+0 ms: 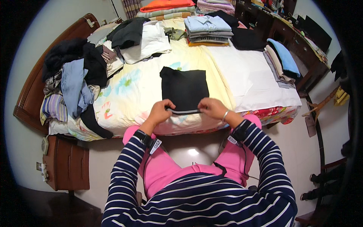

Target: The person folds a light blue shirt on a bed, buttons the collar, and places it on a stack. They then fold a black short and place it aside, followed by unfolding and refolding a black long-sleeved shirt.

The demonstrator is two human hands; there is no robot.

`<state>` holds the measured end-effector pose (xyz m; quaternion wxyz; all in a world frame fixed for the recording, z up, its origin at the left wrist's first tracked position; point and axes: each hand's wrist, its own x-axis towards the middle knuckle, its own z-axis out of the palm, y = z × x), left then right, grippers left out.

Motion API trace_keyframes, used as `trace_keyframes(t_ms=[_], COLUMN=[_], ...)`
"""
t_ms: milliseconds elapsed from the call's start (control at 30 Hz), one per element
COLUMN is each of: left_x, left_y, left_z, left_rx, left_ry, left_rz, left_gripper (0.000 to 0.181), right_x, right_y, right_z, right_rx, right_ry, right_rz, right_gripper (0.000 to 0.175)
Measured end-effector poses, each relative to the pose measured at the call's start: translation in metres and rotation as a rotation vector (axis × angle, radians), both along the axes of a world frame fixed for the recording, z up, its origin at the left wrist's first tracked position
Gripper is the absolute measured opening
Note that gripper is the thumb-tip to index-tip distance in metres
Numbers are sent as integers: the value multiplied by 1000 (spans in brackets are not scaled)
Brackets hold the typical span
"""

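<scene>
A folded black garment lies on the bed's flowered yellow sheet right before me. Its near edge carries a thin grey band. My left hand pinches the left corner of that edge between thumb and fingers. At the right corner, my right hand grips the same edge, a bracelet on its wrist. The garment's far end is flat on the sheet, with its upper left corner sticking out a little.
Loose clothes are heaped by the headboard. White and black garments lie farther back. A stack of folded shirts stands beyond the black garment. Folded trousers rest at the bed's right end, near a dark wooden desk.
</scene>
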<state>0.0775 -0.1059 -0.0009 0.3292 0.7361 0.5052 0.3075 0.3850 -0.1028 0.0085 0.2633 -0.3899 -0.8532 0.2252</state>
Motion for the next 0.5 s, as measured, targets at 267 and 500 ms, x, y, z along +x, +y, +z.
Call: trace_keyframes(t_ms=[267,500], left_x=[26,5], left_y=[24,26], left_z=[-8,-7], left_rx=[520,148], left_ry=[165,-26], left_rz=[16,29], left_gripper=[28,39], right_x=[-20,-18], right_y=[54,125], right_z=[-7,-20], right_rx=[58,18], right_ry=[210,68], right_rz=[-290,-619], right_gripper=[19,37])
